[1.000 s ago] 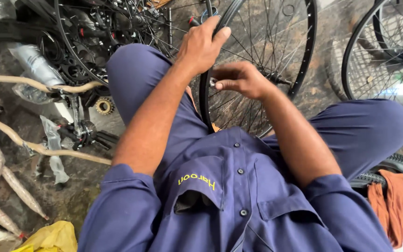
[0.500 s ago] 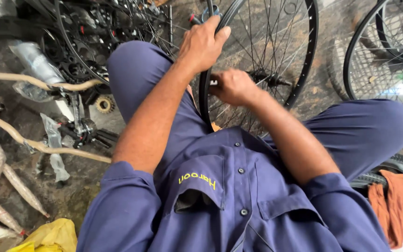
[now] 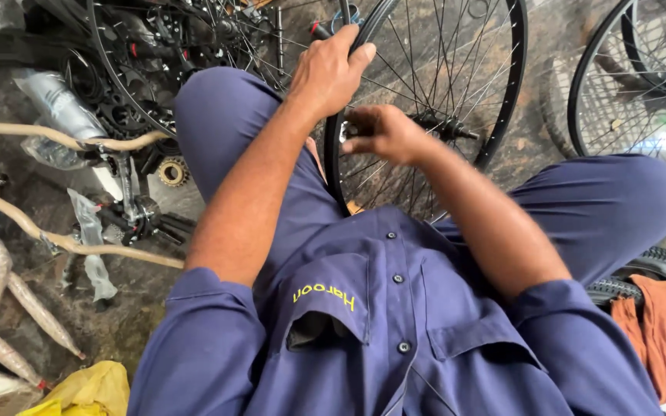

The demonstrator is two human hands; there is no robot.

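Fingertips of right hand (image 3: 385,132) hidden behind wheel rim (image 3: 334,166)

Orange rag (image 3: 649,331), yellow bag (image 3: 86,389)

Left hand (image 3: 331,71) clenched (right (image 3: 385,132) pinching)

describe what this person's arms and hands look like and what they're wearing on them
Both hands are bare: the left hand and right hand wear no gloves, rings or watch that can be seen. The forearms are bare too. Short, loose, dark blue sleeves end about the elbows, part of a buttoned work shirt with yellow stitched lettering on a chest pocket.
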